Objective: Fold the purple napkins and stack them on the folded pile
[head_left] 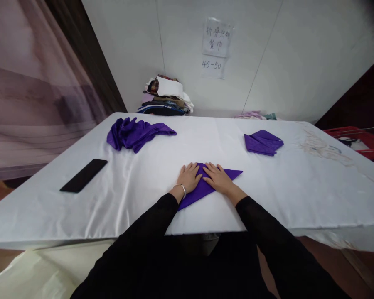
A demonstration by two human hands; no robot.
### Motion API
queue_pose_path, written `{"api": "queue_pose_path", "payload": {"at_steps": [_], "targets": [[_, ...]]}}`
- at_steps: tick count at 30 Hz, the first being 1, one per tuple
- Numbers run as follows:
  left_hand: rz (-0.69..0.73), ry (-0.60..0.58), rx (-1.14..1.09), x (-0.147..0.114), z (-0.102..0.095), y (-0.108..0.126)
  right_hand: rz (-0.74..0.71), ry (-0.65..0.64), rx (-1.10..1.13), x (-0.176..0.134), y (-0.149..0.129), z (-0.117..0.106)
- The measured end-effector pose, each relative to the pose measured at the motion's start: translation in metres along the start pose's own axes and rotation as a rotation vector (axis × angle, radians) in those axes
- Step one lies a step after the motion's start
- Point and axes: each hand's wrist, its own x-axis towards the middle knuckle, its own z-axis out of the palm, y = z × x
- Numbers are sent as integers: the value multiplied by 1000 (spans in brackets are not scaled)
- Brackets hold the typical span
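Observation:
A purple cloth napkin [202, 189], folded into a pointed, roughly triangular shape, lies flat near the front edge of the table. My left hand [189, 177] presses on its left part, fingers stretched out, a silver bracelet at the wrist. On its right part rests my right hand [217, 178], palm down with the fingers spread. One corner sticks out past the right hand, another points toward me. Both hands cover much of the cloth. Farther off to the right lies a second folded purple napkin [263, 142]. A crumpled heap of purple cloth [134, 135] sits at the back left.
A white satin cloth [149, 178] covers the table. A black flat rectangular object [84, 176] lies on the left. Behind the table are a stack of folded clothes [166, 97] and a wall with a handwritten sign [216, 39]. A red basket [361, 141] stands at right.

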Motion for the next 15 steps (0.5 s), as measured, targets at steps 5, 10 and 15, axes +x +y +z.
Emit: {"api": "queue_pose_path", "payload": {"at_steps": [5, 10, 15], "targets": [[-33, 15, 12, -2, 0, -2, -29, 5, 1, -1, -2, -2], [93, 43, 28, 0, -6, 0, -38, 15, 9, 0, -2, -2], [129, -110, 64, 5, -3, 2, -37, 15, 40, 1, -3, -3]]}}
